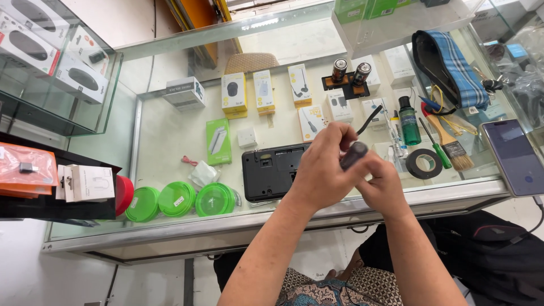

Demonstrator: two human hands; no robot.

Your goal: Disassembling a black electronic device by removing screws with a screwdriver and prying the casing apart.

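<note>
Both my hands meet over the front edge of a glass counter (170, 141). My left hand (323, 167) and my right hand (382, 184) together grip a small dark cylindrical part (353, 154), with a thin black wire (369, 119) rising from it. Just behind and left of my hands, a black rectangular device (271, 170) lies flat on the glass. Two large batteries in a black holder (350, 73) stand farther back.
A roll of black tape (426, 164), a green screwdriver (437, 150), a paintbrush (450, 141), a green bottle (408, 120) and a phone (517, 157) lie to the right. Green round lids (178, 199) sit left. Boxed accessories show under the glass.
</note>
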